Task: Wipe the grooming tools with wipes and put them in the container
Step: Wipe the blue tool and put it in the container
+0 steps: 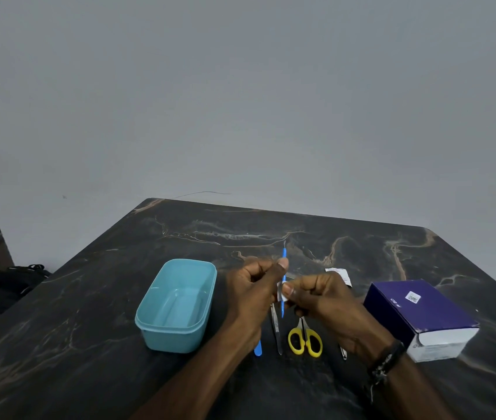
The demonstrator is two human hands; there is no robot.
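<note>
Tool in hand: a thin blue tool (pixel 284 262), held above the table (pixel 361 247), right of the teal container (pixel 147 321).
Long axis: near upright, metal tip pointing away from the person.
Left hand (pixel 254 286): fingers curled, thumb pinching the tool's upper shaft.
Right hand (pixel 316 294): pinches a white wipe (pixel 281 294) round the shaft, just below the left grip.
Coming move, as judged: the wipe slides along the axis.
Nearer the container: the left hand.
Waiting right of the container: 4 tools, among them yellow scissors (pixel 305 341).

dark marbled table (pixel 361 247); grey wall (pixel 240 101) behind | black bag (pixel 7 283) far left, off table
</note>
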